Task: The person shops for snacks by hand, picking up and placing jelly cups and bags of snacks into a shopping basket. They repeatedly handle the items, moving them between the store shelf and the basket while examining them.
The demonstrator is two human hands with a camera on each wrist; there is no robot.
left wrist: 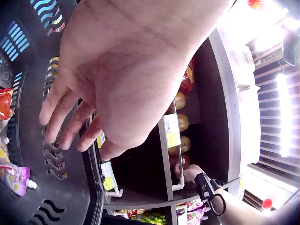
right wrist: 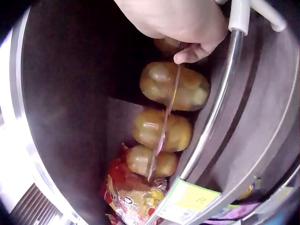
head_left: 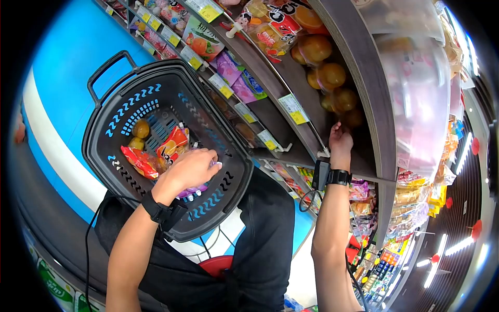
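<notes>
The left hand (head_left: 191,167) is over the dark basket (head_left: 236,195), its fingers loosely spread and nothing in its palm in the left wrist view (left wrist: 117,79). Below it lie a red snack bag (head_left: 140,162) and purple capped pouches (left wrist: 21,180). On the shelf, the right hand (head_left: 341,143) is at the near end of a row of round clear cups with yellowish contents (head_left: 331,76). In the right wrist view its curled fingers (right wrist: 190,54) grip the nearest cup (right wrist: 165,45), mostly hidden by the hand. Another cup (right wrist: 174,86) stands just beyond.
A metal rail (right wrist: 213,117) with price tags (head_left: 293,108) runs along the shelf front. Behind the cups lies a red snack bag (right wrist: 133,197). Two yellowish cups (head_left: 140,128) are in the basket. Clear plastic bins (head_left: 416,104) stand above the shelf.
</notes>
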